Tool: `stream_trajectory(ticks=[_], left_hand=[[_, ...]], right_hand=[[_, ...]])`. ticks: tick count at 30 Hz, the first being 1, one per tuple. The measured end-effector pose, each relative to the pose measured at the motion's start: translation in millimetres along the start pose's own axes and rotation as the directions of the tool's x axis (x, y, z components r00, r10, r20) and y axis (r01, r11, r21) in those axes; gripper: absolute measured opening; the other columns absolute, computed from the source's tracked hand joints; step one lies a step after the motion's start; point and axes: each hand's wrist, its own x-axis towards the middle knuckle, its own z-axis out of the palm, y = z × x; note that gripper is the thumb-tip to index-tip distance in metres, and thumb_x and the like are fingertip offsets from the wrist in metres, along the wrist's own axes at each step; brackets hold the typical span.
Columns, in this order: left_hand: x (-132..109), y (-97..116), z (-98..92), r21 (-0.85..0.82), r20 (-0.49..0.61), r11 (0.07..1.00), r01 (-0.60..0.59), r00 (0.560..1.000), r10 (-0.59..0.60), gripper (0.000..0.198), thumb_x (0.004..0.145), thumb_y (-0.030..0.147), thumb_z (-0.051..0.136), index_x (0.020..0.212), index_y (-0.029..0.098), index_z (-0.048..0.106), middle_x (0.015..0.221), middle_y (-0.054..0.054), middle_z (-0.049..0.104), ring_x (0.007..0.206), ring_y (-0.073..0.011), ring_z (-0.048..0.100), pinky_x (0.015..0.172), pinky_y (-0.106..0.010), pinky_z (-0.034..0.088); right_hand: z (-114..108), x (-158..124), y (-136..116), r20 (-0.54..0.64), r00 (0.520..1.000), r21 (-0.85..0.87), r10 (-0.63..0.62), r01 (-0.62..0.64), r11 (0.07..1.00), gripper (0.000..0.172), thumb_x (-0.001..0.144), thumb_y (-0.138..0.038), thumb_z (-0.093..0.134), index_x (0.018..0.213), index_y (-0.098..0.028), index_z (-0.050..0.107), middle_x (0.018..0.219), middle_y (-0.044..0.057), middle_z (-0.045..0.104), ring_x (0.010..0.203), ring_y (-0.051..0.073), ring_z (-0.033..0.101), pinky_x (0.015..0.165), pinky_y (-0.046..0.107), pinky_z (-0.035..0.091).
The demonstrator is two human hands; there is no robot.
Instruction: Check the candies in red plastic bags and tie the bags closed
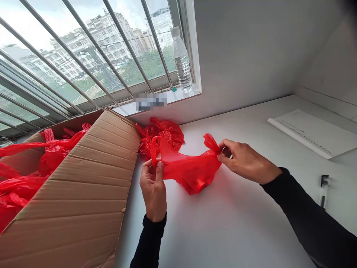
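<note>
A red plastic bag [191,169] is stretched between my two hands just above the white table [237,223]. My left hand [153,188] pinches one handle loop of the bag with thumb and fingers closed. My right hand [244,160] pinches the other handle at the bag's right end, fingers closed. Behind the held bag a crumpled heap of red bags [161,134] lies on the table beside the box.
An open cardboard box [92,186] with several red bags [33,163] fills the left. A clear water bottle [181,61] stands on the barred window's sill. A white printed sheet [315,132] and a black-capped pen [323,190] lie at right.
</note>
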Motion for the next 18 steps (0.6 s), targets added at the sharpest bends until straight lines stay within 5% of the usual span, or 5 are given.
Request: stream_trajectory(ticks=[5,9,12,15,18], left_hand=[[-8.5,15.2,2.0,-0.073,0.168,0.997,0.029,0.986,-0.017,0.027,0.094,0.037,0.066,0.117,0.025,0.064,0.103,-0.002,0.066,0.094,-0.0183,0.061,0.081,-0.027,0.048],[-16.9,25.8,5.3,-0.016,0.298,0.998,0.061,0.953,-0.053,0.019,0.094,0.038,0.067,0.103,0.022,0.073,0.084,-0.001,0.061,0.081,-0.0170,0.055,0.075,-0.027,0.044],[-20.9,28.7,4.3,-0.022,0.307,0.999,0.041,0.951,-0.033,0.022,0.098,0.040,0.062,0.100,0.023,0.074,0.093,-0.003,0.064,0.088,-0.0192,0.056,0.081,-0.029,0.045],[-22.0,31.7,1.1,-0.194,0.324,0.977,0.093,0.946,-0.025,0.030,0.102,0.043,0.052,0.098,0.023,0.074,0.090,-0.005,0.067,0.090,-0.0217,0.060,0.084,-0.033,0.047],[-21.1,36.9,-0.9,-0.386,0.378,0.904,0.183,0.925,-0.026,0.033,0.103,0.042,0.049,0.085,0.023,0.071,0.062,-0.001,0.058,0.070,-0.0194,0.058,0.079,-0.034,0.049]], right_hand=[[0.2,-2.2,-1.8,0.017,0.998,0.000,-0.059,0.059,0.998,0.013,0.093,-0.040,0.054,0.091,-0.028,0.059,0.098,-0.002,0.070,0.088,0.019,0.064,0.071,0.033,0.049],[4.3,-4.6,-4.9,0.019,0.992,0.099,-0.122,0.119,0.988,0.013,0.094,-0.040,0.054,0.091,-0.028,0.059,0.102,-0.001,0.070,0.085,0.020,0.064,0.072,0.034,0.050],[8.5,-3.6,-7.4,-0.048,0.979,0.125,-0.197,0.202,0.971,0.012,0.093,-0.036,0.054,0.089,-0.026,0.058,0.111,0.002,0.067,0.096,0.022,0.063,0.079,0.036,0.050],[13.0,-3.7,-13.4,-0.137,0.955,0.161,-0.263,0.283,0.945,0.007,0.092,-0.031,0.055,0.089,-0.024,0.057,0.123,0.004,0.062,0.107,0.024,0.059,0.082,0.035,0.048],[18.7,-8.6,-22.4,-0.063,0.949,0.318,-0.309,0.313,0.895,0.005,0.094,-0.027,0.052,0.090,-0.024,0.053,0.104,0.001,0.064,0.094,0.020,0.060,0.074,0.032,0.046]])
